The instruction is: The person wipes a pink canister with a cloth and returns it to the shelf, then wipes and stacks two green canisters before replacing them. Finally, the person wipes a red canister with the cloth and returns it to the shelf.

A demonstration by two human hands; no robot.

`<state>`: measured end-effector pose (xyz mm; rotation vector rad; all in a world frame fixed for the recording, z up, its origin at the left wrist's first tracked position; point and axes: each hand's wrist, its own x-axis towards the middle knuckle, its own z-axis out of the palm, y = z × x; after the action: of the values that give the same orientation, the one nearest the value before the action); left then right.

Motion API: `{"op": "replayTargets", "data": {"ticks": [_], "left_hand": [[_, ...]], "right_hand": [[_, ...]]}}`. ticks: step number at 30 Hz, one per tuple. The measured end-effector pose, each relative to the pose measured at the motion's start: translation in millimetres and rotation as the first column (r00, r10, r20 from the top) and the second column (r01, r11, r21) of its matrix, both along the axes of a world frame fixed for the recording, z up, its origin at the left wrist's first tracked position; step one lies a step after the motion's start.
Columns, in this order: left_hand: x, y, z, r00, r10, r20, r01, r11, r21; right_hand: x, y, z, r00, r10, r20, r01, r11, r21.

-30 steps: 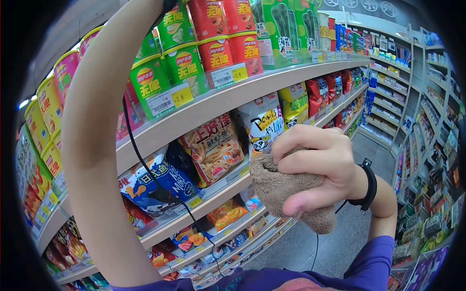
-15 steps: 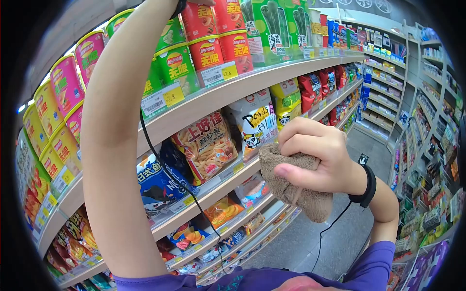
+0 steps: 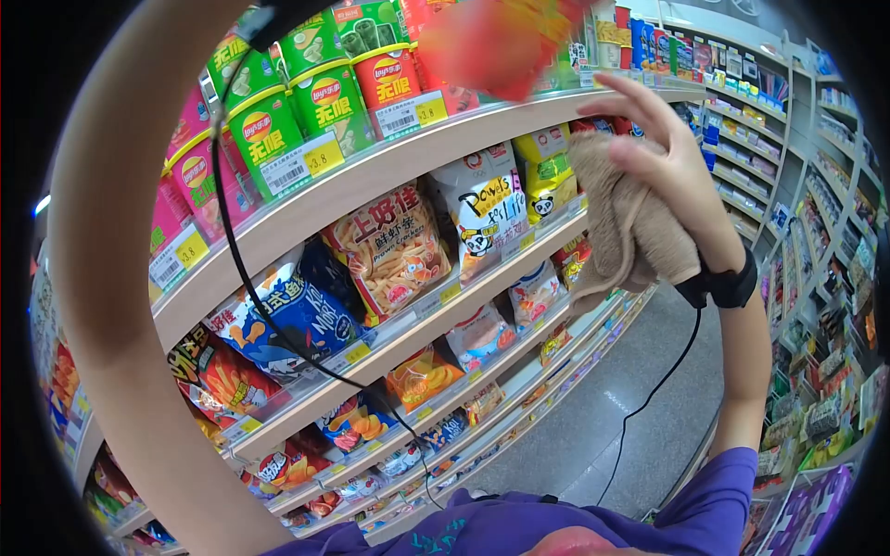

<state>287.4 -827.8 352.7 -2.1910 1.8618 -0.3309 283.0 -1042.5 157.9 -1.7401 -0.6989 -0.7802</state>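
My right hand (image 3: 663, 153) is raised beside the snack shelf with its fingers partly stretched out. A folded brown cloth (image 3: 630, 218) hangs from it, held against the palm. My left arm (image 3: 116, 278) reaches up along the left side, and the left hand itself lies beyond the top edge. A blurred red chip can (image 3: 496, 46) is tilted in front of the upper shelf, near my right fingertips. What supports it is out of sight. Behind it stand green chip cans (image 3: 264, 139) and a red chip can (image 3: 385, 79).
Below the upper shelf edge (image 3: 306, 208) sit a prawn cracker bag (image 3: 389, 250), a white snack bag (image 3: 477, 213) and a blue snack bag (image 3: 287, 315). A black cable (image 3: 246, 269) crosses the shelves. The aisle floor (image 3: 640, 408) and more shelving (image 3: 825, 306) are to the right.
My right hand has risen and moved right with the cloth, its fingers loosening. My left arm has shifted left, its hand leaving view. A blurred red can now appears in front of the upper shelf.
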Motion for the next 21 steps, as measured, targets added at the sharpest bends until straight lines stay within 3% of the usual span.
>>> {"op": "replayTargets", "data": {"ticks": [3, 6, 9, 10, 11, 12, 14, 15, 17, 21], "left_hand": [[-33, 3, -49, 0.984, -0.175, -0.044, 0.177, 0.983, 0.052], [-48, -3, -79, 0.944, -0.327, -0.043, 0.328, 0.945, 0.0], [-38, -23, -78, 0.901, -0.43, 0.054, 0.433, 0.884, -0.179], [-21, -40, -66, 0.928, -0.367, 0.066, 0.371, 0.891, -0.263], [0, -61, -42, 0.986, -0.086, -0.144, 0.056, 0.978, -0.202], [31, -81, -11, 0.921, 0.216, -0.324, -0.253, 0.964, -0.079], [59, -59, 10, 0.936, 0.334, -0.108, -0.338, 0.941, -0.017], [90, -44, 20, 0.921, 0.314, 0.23, -0.322, 0.947, -0.003], [196, -8, 42, 0.745, 0.385, 0.545, -0.539, 0.829, 0.151], [168, 7, 19, 0.711, 0.557, 0.429, -0.62, 0.785, 0.008]], "right_hand": [[-12, 0, 5, 0.971, 0.237, 0.012, -0.235, 0.952, 0.195], [-30, 9, 2, 0.959, 0.281, -0.046, -0.252, 0.913, 0.322], [-36, 0, -3, 0.929, 0.338, -0.152, -0.268, 0.896, 0.354], [-33, -8, -6, 0.932, 0.315, -0.181, -0.251, 0.918, 0.308], [-34, -11, -9, 0.93, 0.32, -0.181, -0.255, 0.916, 0.31], [-37, -13, -13, 0.917, 0.344, -0.202, -0.274, 0.911, 0.308], [-42, -23, -19, 0.914, 0.312, -0.261, -0.254, 0.939, 0.233], [-44, -29, -24, 0.912, 0.315, -0.262, -0.259, 0.939, 0.226], [-51, -39, -34, 0.929, 0.229, -0.292, -0.176, 0.964, 0.197], [-66, -54, -45, 0.909, 0.178, -0.376, -0.129, 0.98, 0.152]]}}
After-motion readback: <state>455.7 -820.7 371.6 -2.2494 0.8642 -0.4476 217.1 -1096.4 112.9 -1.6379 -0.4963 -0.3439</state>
